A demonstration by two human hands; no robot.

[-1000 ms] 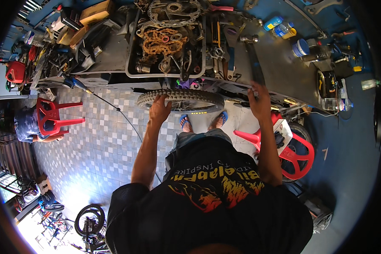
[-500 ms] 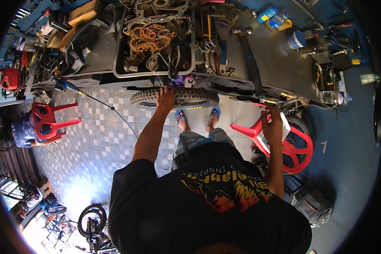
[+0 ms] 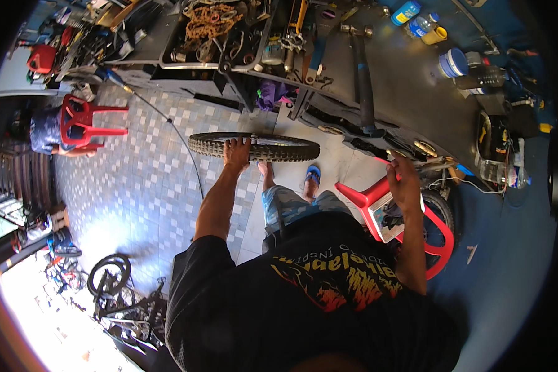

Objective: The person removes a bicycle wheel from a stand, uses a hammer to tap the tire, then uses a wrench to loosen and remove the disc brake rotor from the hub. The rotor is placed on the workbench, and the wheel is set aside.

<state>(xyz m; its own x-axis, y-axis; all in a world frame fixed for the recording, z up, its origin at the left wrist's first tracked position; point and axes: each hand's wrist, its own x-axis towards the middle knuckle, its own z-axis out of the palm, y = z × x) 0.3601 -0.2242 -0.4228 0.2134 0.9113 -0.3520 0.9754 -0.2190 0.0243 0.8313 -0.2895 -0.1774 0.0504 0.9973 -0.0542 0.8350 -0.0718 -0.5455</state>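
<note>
My left hand (image 3: 236, 154) is closed over the knobby tread of a bicycle wheel (image 3: 285, 150), which stands upright in front of my legs. The wheel's hub and lower side are hidden under the tyre. Off to the right, my right hand (image 3: 405, 183) is raised above a red plastic chair (image 3: 367, 199), its fingers curled together. A small yellowish shape shows by its fingertips, but I cannot tell whether it is held or lies behind them. Beyond both hands runs a dark workbench (image 3: 403, 93) with a long-handled hammer (image 3: 364, 80) on it.
On the bench are a tray (image 3: 211, 66) of rusty chains and parts, bottles (image 3: 421, 25) and a blue-lidded tub (image 3: 454, 62). A cable (image 3: 178, 133) crosses the tiled floor at left. Farther left, a person sits on another red chair (image 3: 74, 121). Bicycles (image 3: 115, 279) stand lower left.
My body and view have turned, so the bench now slants. The wheel, with my left hand on it, has come away from the bench edge. My right hand stays raised over the chair.
</note>
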